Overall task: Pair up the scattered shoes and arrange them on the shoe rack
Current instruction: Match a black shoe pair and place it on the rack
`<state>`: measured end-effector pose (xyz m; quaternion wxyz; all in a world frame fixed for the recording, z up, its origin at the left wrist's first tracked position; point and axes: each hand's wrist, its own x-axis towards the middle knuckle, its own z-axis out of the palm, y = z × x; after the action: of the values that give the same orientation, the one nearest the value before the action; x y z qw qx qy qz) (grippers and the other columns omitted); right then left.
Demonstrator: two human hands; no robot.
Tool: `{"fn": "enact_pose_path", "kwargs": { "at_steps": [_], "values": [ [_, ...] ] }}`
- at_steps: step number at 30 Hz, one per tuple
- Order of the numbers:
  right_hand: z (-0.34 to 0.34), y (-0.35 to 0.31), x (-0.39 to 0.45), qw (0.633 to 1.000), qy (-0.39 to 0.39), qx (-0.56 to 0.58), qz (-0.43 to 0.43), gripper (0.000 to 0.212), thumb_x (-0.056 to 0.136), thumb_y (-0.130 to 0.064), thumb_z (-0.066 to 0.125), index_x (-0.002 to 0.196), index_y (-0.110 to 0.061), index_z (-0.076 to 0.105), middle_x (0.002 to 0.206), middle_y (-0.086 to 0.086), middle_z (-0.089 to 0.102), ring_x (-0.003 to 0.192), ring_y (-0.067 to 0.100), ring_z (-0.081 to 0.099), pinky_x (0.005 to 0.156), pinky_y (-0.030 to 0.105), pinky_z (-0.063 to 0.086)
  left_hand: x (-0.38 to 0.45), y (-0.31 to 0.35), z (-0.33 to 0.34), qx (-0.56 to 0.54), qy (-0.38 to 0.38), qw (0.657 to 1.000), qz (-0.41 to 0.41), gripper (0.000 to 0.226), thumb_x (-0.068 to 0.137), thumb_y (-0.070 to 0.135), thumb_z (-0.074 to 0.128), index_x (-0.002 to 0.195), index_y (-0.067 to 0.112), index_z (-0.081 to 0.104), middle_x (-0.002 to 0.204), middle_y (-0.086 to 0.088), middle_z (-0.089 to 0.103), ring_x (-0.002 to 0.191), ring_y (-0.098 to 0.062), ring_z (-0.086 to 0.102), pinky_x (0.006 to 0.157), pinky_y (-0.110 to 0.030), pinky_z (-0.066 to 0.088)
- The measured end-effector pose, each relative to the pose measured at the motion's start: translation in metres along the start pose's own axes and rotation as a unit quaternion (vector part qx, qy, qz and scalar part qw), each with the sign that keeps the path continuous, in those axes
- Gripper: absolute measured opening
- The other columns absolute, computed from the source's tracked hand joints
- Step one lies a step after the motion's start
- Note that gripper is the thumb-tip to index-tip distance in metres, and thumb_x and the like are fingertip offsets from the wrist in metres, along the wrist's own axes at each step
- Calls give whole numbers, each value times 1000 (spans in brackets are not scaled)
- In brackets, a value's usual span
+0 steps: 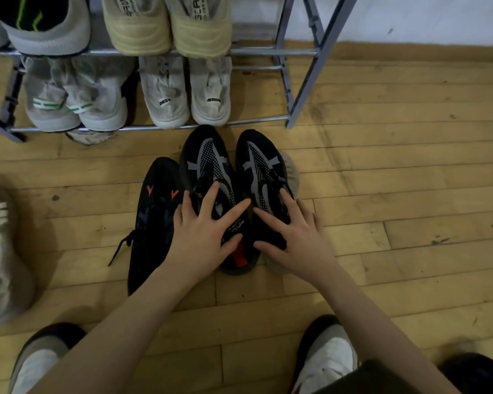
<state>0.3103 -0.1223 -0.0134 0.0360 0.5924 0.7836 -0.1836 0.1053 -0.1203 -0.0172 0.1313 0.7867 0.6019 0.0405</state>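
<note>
Pair of black mesh sneakers with grey straps, on wooden floor before grey metal shoe rack (296,81).
Left hand (202,231) rests spread on left sneaker (208,166); right hand (293,231) rests spread on right sneaker (259,163). Dark sneaker with orange marks (151,217) lies alongside, touching the pair's left side.

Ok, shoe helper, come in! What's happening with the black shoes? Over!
Left hand and right hand flat on the black pair, side by side on the floor. Not on the rack yet. Odd dark shoe touching the left one.
</note>
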Motion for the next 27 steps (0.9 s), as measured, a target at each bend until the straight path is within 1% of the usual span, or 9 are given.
{"fn": "enact_pose_path", "kwargs": {
  "at_steps": [3, 6, 10, 12, 15, 18, 22, 25, 27],
  "values": [
    [7, -1, 0, 1000, 22, -19, -6, 62, 85, -65, 33, 142, -52, 12, 157, 7, -5, 140, 40, 6, 111, 53, 15, -7, -4, 2, 5, 12, 1000, 25, 53, 89, 45, 46, 138, 48, 27, 155, -11, 16, 131, -61, 14, 99, -71, 22],
    [16, -4, 0, 998, 34, 33, -30, 55, 91, -50, 36, 143, -48, 19, 157, 9, -4, 140, 45, 0, 109, 62, 22, -12, -5, 1, 47, 6, 999, 23, 39, 90, 46, 40, 128, 37, 48, 153, -10, 25, 131, -59, 18, 95, -74, 28],
    [18, -2, 0, 996, 31, 77, -21, 53, 92, -47, 44, 141, -48, 25, 157, 6, -5, 141, 42, -6, 108, 61, 25, -7, 3, 2, 61, -15, 998, -18, 45, 83, 52, 51, 124, 33, 51, 148, -13, 33, 127, -61, 22, 93, -73, 30],
    [16, 0, -1, 996, 30, 86, -20, 57, 90, -50, 49, 140, -51, 22, 157, 4, -5, 141, 40, 0, 108, 58, 29, -7, 5, 4, 64, -26, 997, -30, 50, 80, 55, 55, 126, 35, 48, 150, -11, 31, 126, -61, 25, 91, -70, 33],
    [15, 1, 1, 997, 18, 77, -19, 62, 87, -47, 56, 140, -50, 23, 156, 6, -1, 138, 41, 10, 107, 54, 31, -8, 4, 3, 44, -17, 998, -35, 50, 76, 50, 63, 122, 33, 52, 146, -11, 37, 116, -59, 39, 80, -63, 46],
    [14, -3, 2, 996, 51, 70, -27, 56, 86, -41, 58, 138, -40, 37, 152, 16, 21, 129, 49, 26, 100, 61, 37, -8, 0, 1, 2, 14, 1000, -21, 47, 74, 41, 70, 117, 27, 59, 140, -11, 45, 108, -58, 44, 72, -60, 51],
    [4, -12, 2, 987, 116, 101, -33, 49, 88, -43, 47, 135, -28, 46, 143, 18, 37, 119, 45, 41, 94, 58, 43, -8, 4, -7, -86, 67, 993, -37, 38, 78, 37, 65, 114, 24, 63, 131, -7, 51, 111, -55, 42, 74, -60, 52],
    [-10, -17, 0, 985, 148, 87, -29, 49, 89, -45, 45, 135, -29, 46, 143, 16, 40, 116, 43, 46, 91, 55, 45, -10, 9, -21, -135, 107, 985, -27, 41, 79, 44, 49, 112, 24, 64, 127, -5, 53, 112, -51, 44, 80, -56, 50],
    [-23, -21, -4, 982, 173, 71, -17, 49, 88, -45, 45, 134, -30, 47, 142, 15, 42, 112, 43, 49, 88, 52, 47, -7, 13, -33, -155, 130, 979, -10, 42, 79, 45, 48, 111, 24, 65, 127, -4, 54, 112, -51, 45, 86, -57, 47]
  ]
}}
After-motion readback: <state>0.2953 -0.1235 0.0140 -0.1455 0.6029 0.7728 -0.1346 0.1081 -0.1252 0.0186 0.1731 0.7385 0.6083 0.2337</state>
